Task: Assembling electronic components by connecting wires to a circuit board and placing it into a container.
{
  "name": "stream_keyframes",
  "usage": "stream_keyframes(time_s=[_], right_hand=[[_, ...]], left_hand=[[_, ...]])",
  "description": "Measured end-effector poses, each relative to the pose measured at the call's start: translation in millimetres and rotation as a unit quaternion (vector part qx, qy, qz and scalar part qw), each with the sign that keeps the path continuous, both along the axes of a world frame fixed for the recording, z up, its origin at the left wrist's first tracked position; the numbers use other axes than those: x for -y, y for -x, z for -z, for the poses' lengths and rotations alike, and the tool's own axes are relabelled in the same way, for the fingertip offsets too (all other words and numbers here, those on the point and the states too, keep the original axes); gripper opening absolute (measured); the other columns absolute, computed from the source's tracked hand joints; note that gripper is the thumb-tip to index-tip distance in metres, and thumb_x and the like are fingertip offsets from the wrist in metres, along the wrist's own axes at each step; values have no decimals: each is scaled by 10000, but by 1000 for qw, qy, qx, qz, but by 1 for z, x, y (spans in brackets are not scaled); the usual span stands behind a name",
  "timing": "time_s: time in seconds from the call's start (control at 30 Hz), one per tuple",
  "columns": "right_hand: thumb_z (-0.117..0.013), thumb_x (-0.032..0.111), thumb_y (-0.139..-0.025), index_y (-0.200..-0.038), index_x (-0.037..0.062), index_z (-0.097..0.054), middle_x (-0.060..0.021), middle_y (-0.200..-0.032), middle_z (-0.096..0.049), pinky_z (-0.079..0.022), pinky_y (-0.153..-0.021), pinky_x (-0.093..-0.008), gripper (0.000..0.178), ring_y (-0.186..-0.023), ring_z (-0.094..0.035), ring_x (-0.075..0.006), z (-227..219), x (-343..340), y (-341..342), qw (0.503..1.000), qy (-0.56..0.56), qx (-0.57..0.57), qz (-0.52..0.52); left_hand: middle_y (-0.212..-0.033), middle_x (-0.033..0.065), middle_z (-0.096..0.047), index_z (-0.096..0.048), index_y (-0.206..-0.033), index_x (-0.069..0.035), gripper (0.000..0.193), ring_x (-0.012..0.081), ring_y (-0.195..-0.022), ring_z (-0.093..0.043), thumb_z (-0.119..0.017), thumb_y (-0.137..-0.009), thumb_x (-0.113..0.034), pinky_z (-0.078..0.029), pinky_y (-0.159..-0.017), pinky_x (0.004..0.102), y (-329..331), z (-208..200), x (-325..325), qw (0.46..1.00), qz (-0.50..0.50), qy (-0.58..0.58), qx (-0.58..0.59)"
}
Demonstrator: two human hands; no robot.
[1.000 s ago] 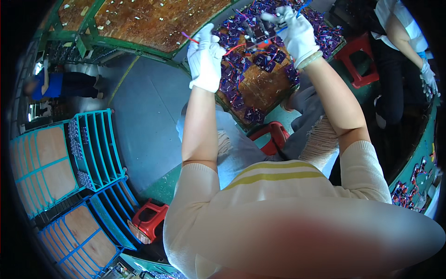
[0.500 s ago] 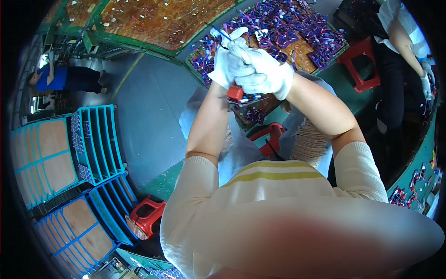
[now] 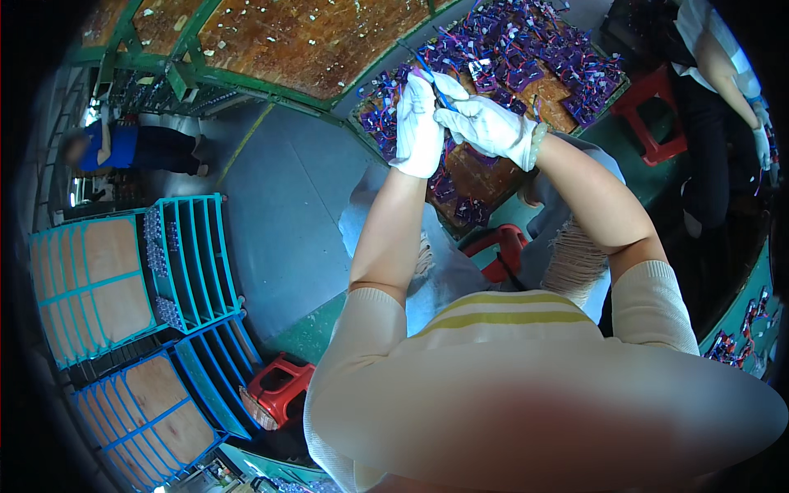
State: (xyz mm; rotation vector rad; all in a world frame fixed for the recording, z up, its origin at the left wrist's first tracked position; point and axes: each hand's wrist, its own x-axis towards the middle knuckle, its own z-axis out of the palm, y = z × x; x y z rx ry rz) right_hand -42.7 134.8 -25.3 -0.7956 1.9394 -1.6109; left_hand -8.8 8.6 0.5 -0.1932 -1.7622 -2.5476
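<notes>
My left hand (image 3: 419,131), in a white glove, is held up in front of me over the near-left part of a wooden board (image 3: 493,177). Its fingers are curled; a bit of purple shows at their tips, but what they grip is mostly hidden. Close against it, my right hand (image 3: 491,130), also gloved, pinches a thin dark-blue stick-like thing (image 3: 442,97) that slants up and left between the hands. Beyond them, purple circuit boards (image 3: 514,37) with red and blue wires and white connectors lie heaped on the wooden board.
A worn wooden bench with a green frame (image 3: 329,97) stands at the far left. Red stools (image 3: 653,115) stand at right, beneath me and at lower left. Teal and blue racks (image 3: 197,263) are on the left. One person (image 3: 136,148) stands far left; another (image 3: 723,66) works at right.
My hands have turned and drawn slightly apart. The board with a red block that hung below them is no longer visible there. The whole view has shifted a little.
</notes>
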Motion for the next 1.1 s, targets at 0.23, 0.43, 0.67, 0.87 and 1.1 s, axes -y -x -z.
stream_keyframes(time_s=[0.23,0.43,0.67,0.87,1.1], right_hand=[[-763,345,-651,-1113,24,-513,-98,-918,-597,-448,-719,-307,616,-803,-564,-190,-9,-1,3,983,45,-141,112],[-834,370,-406,-1266,31,-372,-239,-1269,-391,-349,-981,-413,1034,-1171,-403,-387,-6,-6,7,880,35,-468,68],[-734,336,-670,-1249,123,-415,-163,-996,-585,-472,-764,-399,695,-890,-581,-338,-7,11,-14,895,-123,-428,-41],[-765,435,-627,-1219,87,-427,-132,-799,-590,-474,-679,-330,766,-706,-594,-300,-11,15,-18,963,-131,-223,-76],[-674,293,-785,-1161,13,-512,-75,-955,-626,-477,-772,-259,495,-879,-597,-128,9,-3,-2,980,96,162,-58]], left_hand=[[-748,87,-535,-467,-758,-64,470,210,-830,-546,-346,-910,-492,-437,-834,362,2,3,-1,989,-56,-63,-121],[-739,84,-520,-457,-758,-62,461,332,-912,-568,-373,-884,-498,-436,-873,539,21,-1,31,896,-141,-412,89],[-574,-4,-497,-491,-794,-100,445,95,-326,-319,-338,-906,-502,-270,-339,239,23,23,60,870,-72,-460,164],[-524,7,-416,-456,-758,-76,451,99,-309,-276,-414,-888,-506,-206,-315,246,5,-11,42,953,-247,-155,79],[-1121,208,-509,-426,-1195,57,817,350,-1130,-428,-330,-805,-655,-310,-997,446,34,11,57,958,-8,-287,14]])
